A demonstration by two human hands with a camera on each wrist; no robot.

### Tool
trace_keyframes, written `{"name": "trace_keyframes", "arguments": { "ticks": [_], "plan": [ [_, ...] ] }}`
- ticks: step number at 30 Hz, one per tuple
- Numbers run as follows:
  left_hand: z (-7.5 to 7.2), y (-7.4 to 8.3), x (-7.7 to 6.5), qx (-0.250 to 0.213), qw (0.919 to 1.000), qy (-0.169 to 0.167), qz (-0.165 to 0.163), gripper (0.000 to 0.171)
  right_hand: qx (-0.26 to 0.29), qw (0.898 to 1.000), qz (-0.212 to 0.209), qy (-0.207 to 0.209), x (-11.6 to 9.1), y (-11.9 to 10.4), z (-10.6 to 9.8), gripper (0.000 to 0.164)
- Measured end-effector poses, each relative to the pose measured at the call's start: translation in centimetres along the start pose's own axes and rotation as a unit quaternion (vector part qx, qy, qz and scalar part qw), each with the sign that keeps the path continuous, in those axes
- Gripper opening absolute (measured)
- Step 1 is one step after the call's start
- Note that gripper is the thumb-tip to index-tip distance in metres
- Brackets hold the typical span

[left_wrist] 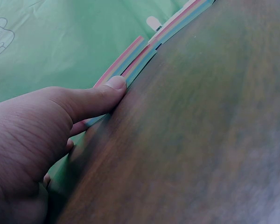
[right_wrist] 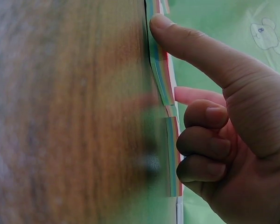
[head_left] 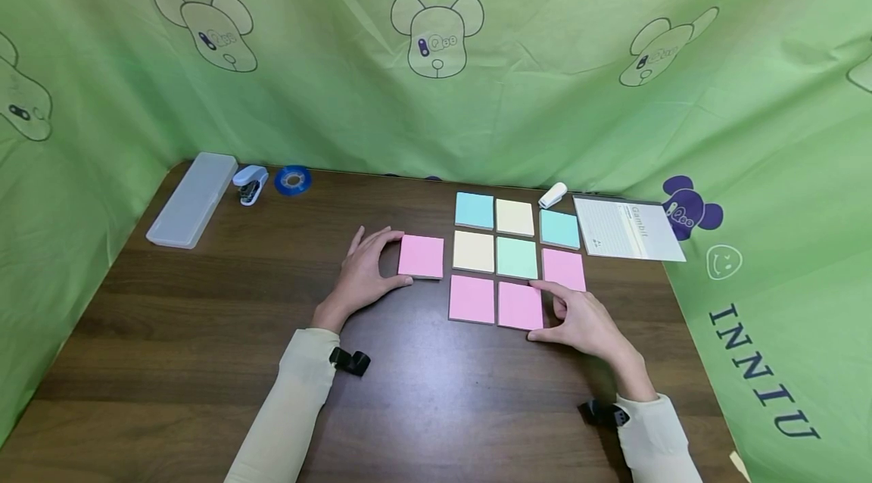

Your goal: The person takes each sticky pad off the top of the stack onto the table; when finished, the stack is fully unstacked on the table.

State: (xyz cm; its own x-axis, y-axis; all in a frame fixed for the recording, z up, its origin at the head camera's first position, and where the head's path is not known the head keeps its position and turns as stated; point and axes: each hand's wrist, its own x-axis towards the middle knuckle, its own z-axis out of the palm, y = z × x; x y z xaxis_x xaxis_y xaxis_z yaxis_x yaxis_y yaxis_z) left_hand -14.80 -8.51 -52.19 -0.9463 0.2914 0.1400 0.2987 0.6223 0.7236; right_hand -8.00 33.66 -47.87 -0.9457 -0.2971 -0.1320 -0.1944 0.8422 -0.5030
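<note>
My left hand (head_left: 361, 275) holds a pink sticky note pad (head_left: 422, 257) at its left side, thumb at the front edge and index finger at the back corner. In the left wrist view, the pad's striped side (left_wrist: 133, 55) shows beyond the thumb. My right hand (head_left: 582, 322) grips the right side of another pink sticky note pad (head_left: 520, 306) between thumb and index finger; its other fingers are curled, as the right wrist view shows. Left of that pad lies a third pink pad (head_left: 471, 299). Behind are a green pad (head_left: 516, 257), a cream pad (head_left: 473, 251) and a pink pad (head_left: 564, 269).
Along the back lie a blue pad (head_left: 474, 210), a cream pad (head_left: 514, 217) and a turquoise pad (head_left: 560, 229). A white clip-like object (head_left: 552, 195) and a notepad (head_left: 628, 229) are at the right. Far left sit a translucent case (head_left: 192, 200), stapler (head_left: 250, 184) and blue tape roll (head_left: 293, 180).
</note>
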Motion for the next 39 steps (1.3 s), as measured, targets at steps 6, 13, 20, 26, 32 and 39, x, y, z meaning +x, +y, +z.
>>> {"name": "trace_keyframes", "arguments": {
  "ticks": [6,13,20,26,32,39],
  "plan": [
    [0.07,-0.06,0.08,0.002,1.0000,0.000,-0.001,0.086,0.000,1.000,0.000,0.005,0.04,-0.02,-0.08,0.088],
    [-0.01,-0.03,0.08,0.000,1.0000,0.003,0.003,0.086,0.005,1.000,0.002,-0.001,0.09,0.02,-0.12,0.087],
    [-0.02,-0.06,0.06,0.001,1.0000,0.004,0.004,0.086,-0.001,1.000,-0.005,-0.004,0.22,0.03,-0.05,0.085],
    [0.00,-0.08,0.09,0.001,1.0000,0.004,0.003,0.086,-0.001,1.000,-0.010,-0.003,0.21,-0.05,0.00,0.084],
    [0.01,0.00,0.10,0.000,1.0000,0.002,0.001,0.085,-0.004,1.000,-0.003,0.001,0.16,-0.24,-0.16,0.086],
    [0.08,-0.03,0.08,0.002,1.0000,-0.001,-0.002,0.086,-0.005,1.000,-0.002,0.005,0.10,-0.33,-0.39,0.087]
  ]
}}
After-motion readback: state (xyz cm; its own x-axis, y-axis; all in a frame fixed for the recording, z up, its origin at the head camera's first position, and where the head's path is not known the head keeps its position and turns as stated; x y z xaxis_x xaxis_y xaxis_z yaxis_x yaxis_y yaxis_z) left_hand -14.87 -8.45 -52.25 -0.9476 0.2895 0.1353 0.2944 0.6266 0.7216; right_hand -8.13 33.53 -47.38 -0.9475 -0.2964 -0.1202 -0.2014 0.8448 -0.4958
